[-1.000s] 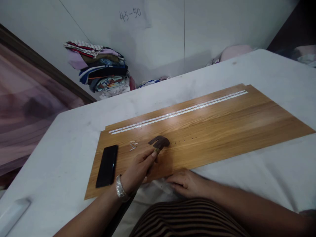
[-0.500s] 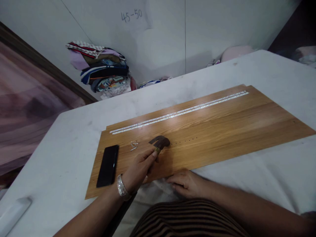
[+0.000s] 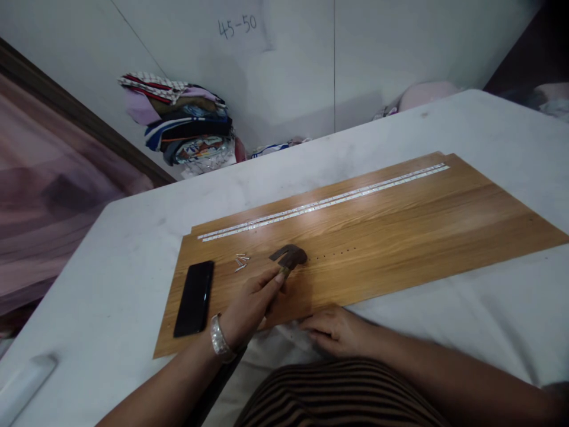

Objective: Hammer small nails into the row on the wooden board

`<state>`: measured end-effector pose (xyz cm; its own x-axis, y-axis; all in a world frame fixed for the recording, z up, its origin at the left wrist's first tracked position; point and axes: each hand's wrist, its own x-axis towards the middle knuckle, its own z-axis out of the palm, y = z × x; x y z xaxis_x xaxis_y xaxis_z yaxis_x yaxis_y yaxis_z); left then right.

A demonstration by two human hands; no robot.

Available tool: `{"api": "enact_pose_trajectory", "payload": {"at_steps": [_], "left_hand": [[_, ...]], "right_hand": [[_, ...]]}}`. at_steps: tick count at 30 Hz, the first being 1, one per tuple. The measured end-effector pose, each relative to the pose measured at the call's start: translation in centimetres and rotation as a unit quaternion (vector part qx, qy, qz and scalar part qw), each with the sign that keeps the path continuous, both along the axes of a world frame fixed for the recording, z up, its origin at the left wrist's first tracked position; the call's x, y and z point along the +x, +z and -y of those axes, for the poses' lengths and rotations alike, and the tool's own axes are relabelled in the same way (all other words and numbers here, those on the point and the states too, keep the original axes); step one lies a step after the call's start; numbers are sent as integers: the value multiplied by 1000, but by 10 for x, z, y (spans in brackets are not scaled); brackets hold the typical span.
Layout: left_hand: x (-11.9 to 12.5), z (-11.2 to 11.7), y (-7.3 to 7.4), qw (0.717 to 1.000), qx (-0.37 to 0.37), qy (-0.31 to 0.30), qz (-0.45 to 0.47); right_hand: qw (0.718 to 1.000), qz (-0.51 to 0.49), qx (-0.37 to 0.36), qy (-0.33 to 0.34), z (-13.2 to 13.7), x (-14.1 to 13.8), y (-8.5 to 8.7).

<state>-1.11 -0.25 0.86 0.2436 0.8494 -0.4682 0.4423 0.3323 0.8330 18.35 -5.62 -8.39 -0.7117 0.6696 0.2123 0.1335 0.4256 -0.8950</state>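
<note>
My left hand [image 3: 251, 302], with a wide silver bracelet at the wrist, is closed around a claw hammer [image 3: 291, 257] close to its dark head. The head is just over the wood-grain board [image 3: 400, 237], beside a row of small dark dots [image 3: 335, 254]. Whether the head touches the board I cannot tell. At the board's near edge rests my right hand [image 3: 335, 329], its fingers loosely bent and pointing left, with nothing visible in them. Several nails [image 3: 240, 261] lie loose on the board, left of the hammer. A black phone [image 3: 194, 298] lies farther left.
Two pale metal strips [image 3: 320, 206] run side by side along the board's far part. The board lies on a white-covered surface [image 3: 128, 261]. Folded clothes [image 3: 189, 121] are stacked by the wall, and a pink curtain [image 3: 53, 196] hangs at left.
</note>
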Motion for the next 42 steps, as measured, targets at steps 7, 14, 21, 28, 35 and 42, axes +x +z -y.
{"api": "enact_pose_trajectory", "payload": {"at_steps": [7, 14, 21, 28, 35, 42], "left_hand": [[1, 0, 0, 1000, -11, 13, -1], [0, 1, 0, 1000, -9, 13, -5], [0, 0, -2, 1000, -5, 10, 1], [2, 1, 2, 1000, -12, 22, 3], [3, 1, 2, 1000, -16, 20, 0], [-1, 1, -2, 1000, -11, 15, 3]], "right_hand": [[1000, -10, -3, 0, 0, -1, 0], [1000, -3, -1, -7, 1, 0, 0], [1000, 5, 8, -7, 1, 0, -4], [1000, 4, 10, 2, 0, 0, -1], [1000, 10, 8, 0, 0, 0, -2], [1000, 14, 11, -4, -1, -1, 2]]}}
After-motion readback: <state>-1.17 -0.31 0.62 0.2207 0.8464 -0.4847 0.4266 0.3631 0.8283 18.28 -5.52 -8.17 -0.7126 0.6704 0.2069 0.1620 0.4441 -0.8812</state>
